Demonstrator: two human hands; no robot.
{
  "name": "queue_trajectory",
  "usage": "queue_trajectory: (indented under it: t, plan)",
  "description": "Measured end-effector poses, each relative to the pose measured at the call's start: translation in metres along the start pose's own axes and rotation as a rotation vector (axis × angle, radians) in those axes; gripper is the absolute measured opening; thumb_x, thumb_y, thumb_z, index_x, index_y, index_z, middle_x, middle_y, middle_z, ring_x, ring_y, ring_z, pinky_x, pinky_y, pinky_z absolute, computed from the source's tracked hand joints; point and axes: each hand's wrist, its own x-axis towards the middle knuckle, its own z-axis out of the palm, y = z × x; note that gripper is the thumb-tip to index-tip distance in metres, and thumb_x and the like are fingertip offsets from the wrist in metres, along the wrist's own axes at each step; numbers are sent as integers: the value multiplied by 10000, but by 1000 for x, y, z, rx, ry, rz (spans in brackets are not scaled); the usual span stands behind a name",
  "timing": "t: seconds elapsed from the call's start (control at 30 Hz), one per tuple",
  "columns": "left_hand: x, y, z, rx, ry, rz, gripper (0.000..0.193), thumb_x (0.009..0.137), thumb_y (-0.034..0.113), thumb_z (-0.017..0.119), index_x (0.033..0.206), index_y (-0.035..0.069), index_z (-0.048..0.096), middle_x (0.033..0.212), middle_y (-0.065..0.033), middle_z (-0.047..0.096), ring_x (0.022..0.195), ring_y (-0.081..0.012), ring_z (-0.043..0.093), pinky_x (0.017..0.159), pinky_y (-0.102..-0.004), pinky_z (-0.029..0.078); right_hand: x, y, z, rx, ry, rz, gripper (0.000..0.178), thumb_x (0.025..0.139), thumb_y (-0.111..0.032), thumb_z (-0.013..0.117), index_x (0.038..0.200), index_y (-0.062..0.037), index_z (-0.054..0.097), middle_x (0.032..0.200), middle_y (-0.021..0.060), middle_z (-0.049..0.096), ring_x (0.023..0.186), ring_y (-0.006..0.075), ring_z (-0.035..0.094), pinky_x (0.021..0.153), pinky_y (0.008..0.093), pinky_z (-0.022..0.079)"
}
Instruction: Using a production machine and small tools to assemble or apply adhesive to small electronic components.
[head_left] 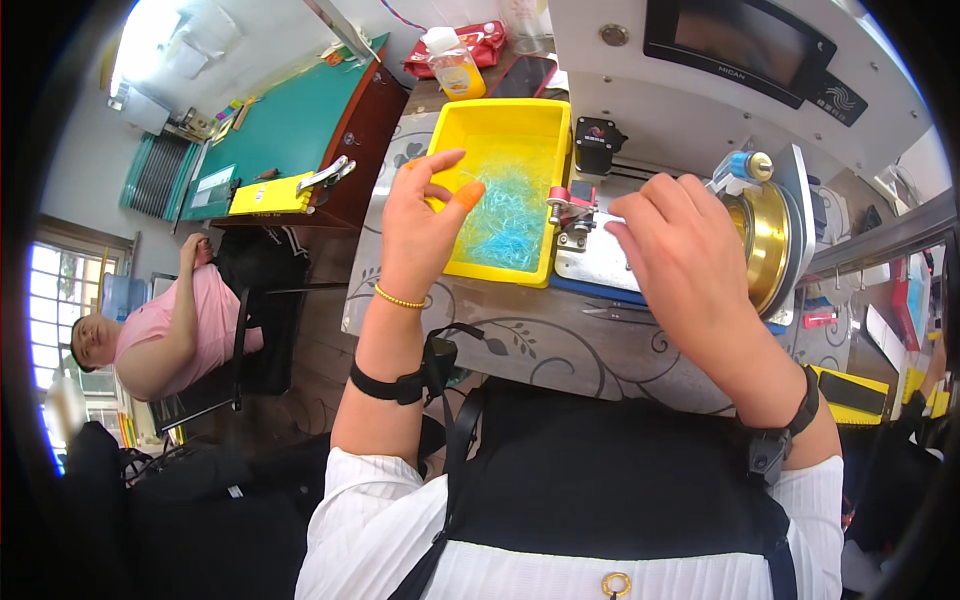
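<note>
The clamp [572,208] sat between your left hand [420,218] and right hand [685,238]
Your left was spread, seemingly empty, over the bin [492,273], whose walls likely penned strands [510,218] within reach; your right curled over the plate [598,262], its hold impossible to tell

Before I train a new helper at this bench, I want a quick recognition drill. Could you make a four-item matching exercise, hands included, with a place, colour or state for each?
1. Left hand
2. Right hand
3. Bin
4. Wheel

A. Gold-coloured
B. Orange on its thumb
C. Yellow, holding blue-green strands
D. Partly hides the silver plate

Pairs: 1-B, 2-D, 3-C, 4-A
</note>
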Motion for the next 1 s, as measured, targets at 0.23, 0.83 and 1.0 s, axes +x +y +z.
queue_trajectory:
  t: [0.23, 0.83, 1.0]
  plan:
    - [-2, 9, 2, -502, -125, -275, 373, 863, -4, 560, 1234, 30, 578, 1180, -108, 627, 684, -81, 608, 638, -206, 487, 22, 4, -18, -13, 225, 154, 202, 823, -34, 606, 1023, -11, 600, 983, 130, 623, 852, 269, 611, 729, 356, 492]
    - [-10, 10, -9, -989, -345, -290, 665, 1001, 486, 383, 1524, 138, 165, 1486, -246, 285, 1003, -315, 666, 698, -281, 591, 4, -12, -17, -32, 11, 55, 364, 707, -85, 741, 1045, -43, 613, 1137, 111, 593, 1188, 279, 504, 1051, 450, 348]
    - [-21, 17, -3, -1032, -268, -231, 560, 1018, 267, 436, 1506, 99, 220, 1387, -199, 465, 942, -254, 688, 713, -292, 580, 6, -1, -4, -96, 31, -2, 189, 743, -61, 696, 917, -51, 624, 1037, 90, 629, 1123, 271, 546, 1034, 443, 367]
